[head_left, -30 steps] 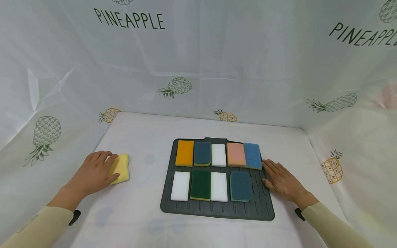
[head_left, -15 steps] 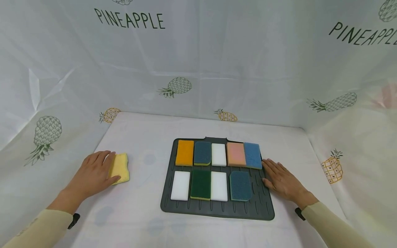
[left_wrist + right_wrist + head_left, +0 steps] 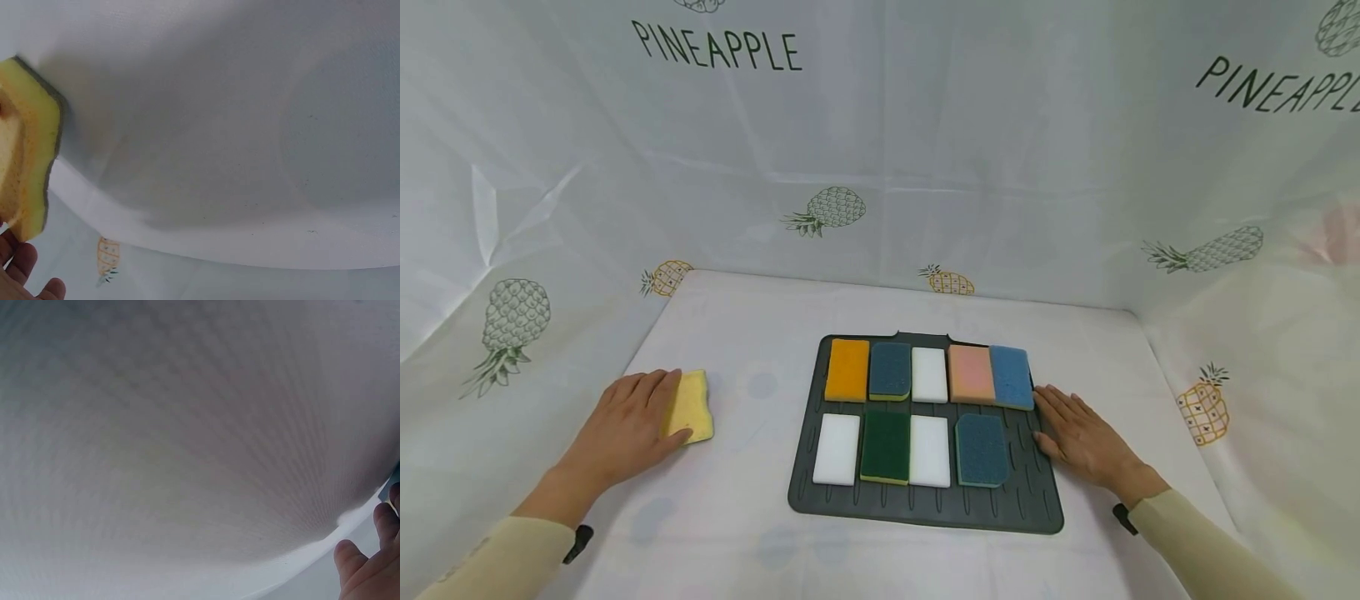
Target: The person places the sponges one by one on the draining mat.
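A yellow scouring sponge (image 3: 691, 408) with a wavy edge lies at the left of the white table. My left hand (image 3: 628, 421) grips it, covering its left part, with the thumb at its near edge. In the left wrist view the sponge (image 3: 36, 140) shows a thin dark layer along one side, with fingertips at its end. My right hand (image 3: 1086, 437) rests at the right edge of a dark grey ridged tray (image 3: 1030, 500), fingers extended, holding nothing. Its fingertips are close beside a blue sponge (image 3: 1012, 377).
Two rows of sponges lie on the tray: an orange one (image 3: 847, 371), a pink one (image 3: 972, 373), a dark green one (image 3: 885, 446), dark blue ones (image 3: 982, 450) and white blocks (image 3: 836, 450). Pineapple-printed sheeting (image 3: 1000, 150) walls the table's back and sides.
My left fingers have drawn closer together and settled further over the yellow sponge, which has barely shifted. The right hand and the tray stay where they were.
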Demonstrator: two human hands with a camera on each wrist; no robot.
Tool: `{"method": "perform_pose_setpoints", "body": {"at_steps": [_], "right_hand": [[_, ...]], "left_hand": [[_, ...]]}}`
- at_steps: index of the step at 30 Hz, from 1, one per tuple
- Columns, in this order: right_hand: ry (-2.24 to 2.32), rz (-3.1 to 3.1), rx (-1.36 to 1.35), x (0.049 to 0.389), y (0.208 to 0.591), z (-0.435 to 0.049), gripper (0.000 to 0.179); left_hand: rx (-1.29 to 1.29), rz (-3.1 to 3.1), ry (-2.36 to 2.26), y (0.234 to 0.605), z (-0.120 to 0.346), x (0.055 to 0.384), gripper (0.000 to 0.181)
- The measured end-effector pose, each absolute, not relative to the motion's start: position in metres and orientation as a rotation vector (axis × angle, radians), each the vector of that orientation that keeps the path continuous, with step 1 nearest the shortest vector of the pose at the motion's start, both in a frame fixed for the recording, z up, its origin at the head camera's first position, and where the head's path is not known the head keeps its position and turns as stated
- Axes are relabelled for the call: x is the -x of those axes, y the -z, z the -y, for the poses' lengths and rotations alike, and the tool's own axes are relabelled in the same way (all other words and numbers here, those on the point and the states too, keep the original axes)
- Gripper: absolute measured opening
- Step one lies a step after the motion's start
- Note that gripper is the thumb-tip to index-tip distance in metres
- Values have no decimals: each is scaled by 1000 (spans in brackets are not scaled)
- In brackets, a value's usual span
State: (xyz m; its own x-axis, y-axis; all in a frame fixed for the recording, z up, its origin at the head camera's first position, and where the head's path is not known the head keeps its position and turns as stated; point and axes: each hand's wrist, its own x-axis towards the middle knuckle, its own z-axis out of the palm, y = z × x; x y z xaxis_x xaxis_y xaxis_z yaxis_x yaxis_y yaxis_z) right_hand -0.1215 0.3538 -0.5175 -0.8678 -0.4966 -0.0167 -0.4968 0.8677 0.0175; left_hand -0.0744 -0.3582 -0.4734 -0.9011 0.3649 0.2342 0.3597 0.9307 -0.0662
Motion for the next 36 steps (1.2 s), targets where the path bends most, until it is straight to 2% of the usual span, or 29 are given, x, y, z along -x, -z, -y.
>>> {"method": "perform_pose_setpoints", "body": {"at_steps": [10,24,36], "right_hand": [[-13,-3023,798,121,517,-354,73],[-8,-3043,823,119,517,-354,72],[-17,-3043,826,120,516,-353,71]], "left_hand": [[567,2830,-47,481,359,70,115],[707,2598,-1,475,348,104,97],[707,2575,-18,459,308,137,100]]}}
